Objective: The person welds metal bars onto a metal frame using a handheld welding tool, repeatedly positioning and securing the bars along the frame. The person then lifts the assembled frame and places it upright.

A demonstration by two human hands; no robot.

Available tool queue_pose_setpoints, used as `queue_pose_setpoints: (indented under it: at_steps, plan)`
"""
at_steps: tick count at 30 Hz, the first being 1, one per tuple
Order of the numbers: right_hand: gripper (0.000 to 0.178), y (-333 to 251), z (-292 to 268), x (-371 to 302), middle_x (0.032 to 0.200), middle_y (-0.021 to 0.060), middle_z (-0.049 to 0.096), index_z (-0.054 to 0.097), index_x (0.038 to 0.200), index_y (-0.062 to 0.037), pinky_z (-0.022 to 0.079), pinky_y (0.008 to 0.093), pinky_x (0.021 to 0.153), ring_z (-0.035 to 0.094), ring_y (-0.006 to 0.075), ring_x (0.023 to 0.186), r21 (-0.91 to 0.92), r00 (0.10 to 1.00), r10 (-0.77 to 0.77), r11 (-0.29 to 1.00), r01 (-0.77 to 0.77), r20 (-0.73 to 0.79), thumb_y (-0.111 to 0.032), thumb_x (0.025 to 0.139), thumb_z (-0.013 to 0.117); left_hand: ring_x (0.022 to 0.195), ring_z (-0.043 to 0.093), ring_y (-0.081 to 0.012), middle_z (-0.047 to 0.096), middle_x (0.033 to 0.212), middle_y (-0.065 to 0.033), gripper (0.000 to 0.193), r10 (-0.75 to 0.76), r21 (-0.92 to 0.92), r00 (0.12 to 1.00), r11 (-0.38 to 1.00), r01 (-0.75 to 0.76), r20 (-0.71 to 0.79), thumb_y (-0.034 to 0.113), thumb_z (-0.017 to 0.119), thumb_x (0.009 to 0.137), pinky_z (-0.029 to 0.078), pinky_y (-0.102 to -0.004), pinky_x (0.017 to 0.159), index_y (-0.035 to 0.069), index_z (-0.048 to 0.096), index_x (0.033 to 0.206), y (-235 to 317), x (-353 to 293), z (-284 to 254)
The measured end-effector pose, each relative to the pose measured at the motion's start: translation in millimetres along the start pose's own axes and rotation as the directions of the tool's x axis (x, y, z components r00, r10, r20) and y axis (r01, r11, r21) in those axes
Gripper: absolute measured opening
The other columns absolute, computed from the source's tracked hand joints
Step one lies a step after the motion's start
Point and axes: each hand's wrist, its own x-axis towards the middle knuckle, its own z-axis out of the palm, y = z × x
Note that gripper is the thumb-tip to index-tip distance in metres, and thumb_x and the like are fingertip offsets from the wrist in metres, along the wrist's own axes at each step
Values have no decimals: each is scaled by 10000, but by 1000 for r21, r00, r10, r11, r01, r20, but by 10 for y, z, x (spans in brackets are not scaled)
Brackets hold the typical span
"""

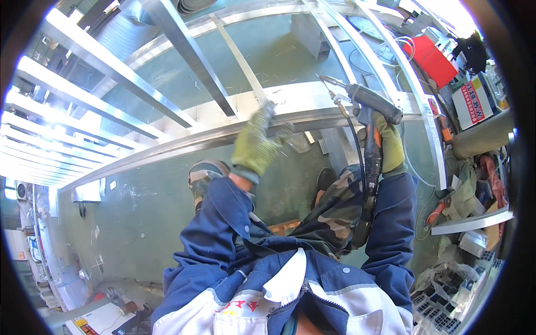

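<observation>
My right hand (pixel 393 146), in a yellow-green glove, is closed around the grip of a black pneumatic rivet gun (pixel 371 159). The gun's slim nose points left above the rail, and a thin black hose runs down beside its handle. In a matching glove, my left hand (pixel 258 142) reaches over the near edge of the shiny metal rail (pixel 212 120), slightly blurred. Its thumb stands apart from the fingers, whose tips are at the lower end of a narrow metal slat (pixel 237 53). Whether the fingertips touch the slat I cannot tell.
Parallel metal bars (pixel 120 78) extend from the rail at the left. Beyond the rail lies a grey box-section piece (pixel 310 36). At the right are a red box (pixel 432 60), a thick tan tube (pixel 484 138), an orange-handled tool (pixel 438 212), loose cables and stacked dark profiles (pixel 441 310).
</observation>
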Motion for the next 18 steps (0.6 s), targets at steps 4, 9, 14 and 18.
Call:
queue_pose_setpoints:
  at_steps: [4, 9, 14, 18]
  plan:
    - [339, 269, -200, 175, 804, 54, 692, 685, 1121, -53, 505, 259, 536, 639, 133, 612, 162, 995, 88, 982, -94, 41, -379, 1034, 651, 1162, 678, -336, 632, 1384, -183, 650, 155, 585, 987, 804, -102, -40, 413, 855, 819, 545, -417, 1006, 76, 663, 1340, -76, 381, -191]
    - [310, 501, -266, 285, 815, 27, 681, 691, 1127, -56, 491, 243, 521, 626, 113, 610, 289, 991, 115, 948, -131, 71, -350, 1040, 644, 1128, 675, -327, 675, 1321, -105, 490, 168, 557, 986, 820, -133, -13, 274, 844, 811, 564, -416, 943, 130, 724, 1264, -388, 551, -130]
    - [300, 484, -210, 251, 806, 5, 669, 693, 1139, -60, 477, 229, 510, 612, 92, 606, 337, 980, 198, 923, -186, 0, -339, 1041, 644, 1098, 712, -292, 714, 1269, -127, 365, 165, 422, 986, 895, -147, -6, 51, 807, 824, 579, -343, 948, 89, 768, 1184, -342, 526, -70]
    - [315, 498, -231, 286, 819, -2, 672, 694, 1161, -63, 474, 226, 502, 607, 80, 608, 363, 984, 160, 914, -180, 84, -350, 1040, 644, 1063, 734, -263, 745, 1219, -115, 328, 190, 346, 981, 924, -164, -43, 17, 790, 831, 591, -345, 930, 79, 781, 1153, -376, 518, -91]
